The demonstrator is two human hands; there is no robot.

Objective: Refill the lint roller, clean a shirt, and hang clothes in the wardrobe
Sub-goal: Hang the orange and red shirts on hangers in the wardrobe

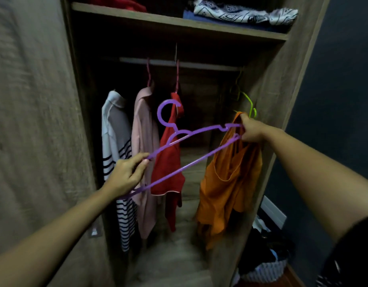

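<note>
Both arms outstretched, left hand [125,175] pinching purple hanger [191,141], right hand [251,130] gripping hanger end and orange top [226,183]

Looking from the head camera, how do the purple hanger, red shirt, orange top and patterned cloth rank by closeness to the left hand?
1. purple hanger, in the left hand itself.
2. red shirt, just right.
3. orange top, far right, in the right hand.
4. patterned cloth, top shelf.

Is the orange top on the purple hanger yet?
Not yet: the orange top hangs bunched from the right hand at one end of the purple hanger; the rest is bare.
</note>
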